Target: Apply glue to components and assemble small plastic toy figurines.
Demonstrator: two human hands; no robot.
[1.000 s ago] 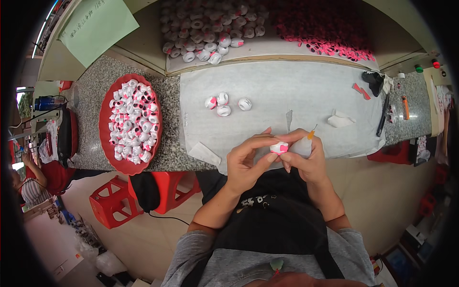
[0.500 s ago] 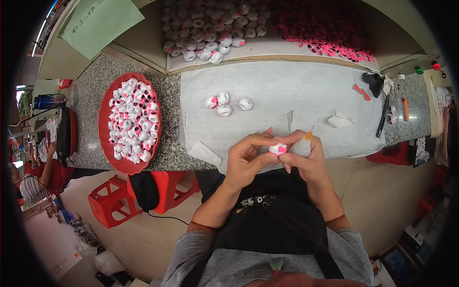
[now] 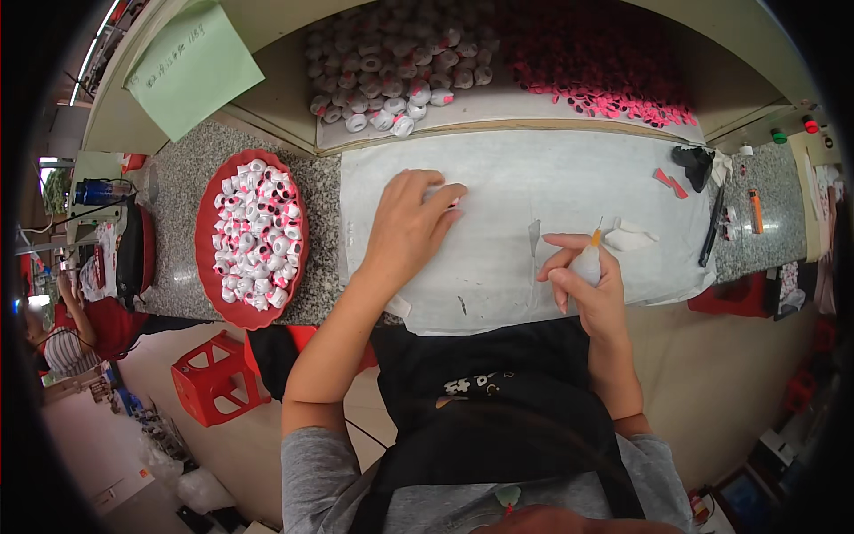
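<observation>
Head view first: our right hand (image 3: 589,289) is closed round a small translucent bottle (image 3: 585,266), pinching it between thumb and fingers while the index finger reaches out past it. Its orange nozzle (image 3: 595,238) and thin needle point up and away, touching no piece, so we judge the step in hand to be setting down or picking up, not dispensing. Our left hand (image 3: 405,227) arches low over the upper left of the white paper sheet (image 3: 498,267), fingers bent and partly parted, with a white-and-pink piece (image 3: 455,205) showing between index finger and thumb; the hand covers most of that spot, so we cannot fairly tell whether it is pinched or just lies there. Pieces this small call for a light fingertip hold, and for the needle to be kept clear of the other hand. Left of the sheet, a red scalloped bowl (image 3: 207,267) is heaped with similar pieces, and in the shelf beyond lie a pile of white pieces (image 3: 391,89) and a spread of pink bits (image 3: 614,100). As for writing, the green note (image 3: 196,76) bears a handwritten line (we leave it uncopied), and the black apron (image 3: 498,436) carries a pale print; we make out no brand.
</observation>
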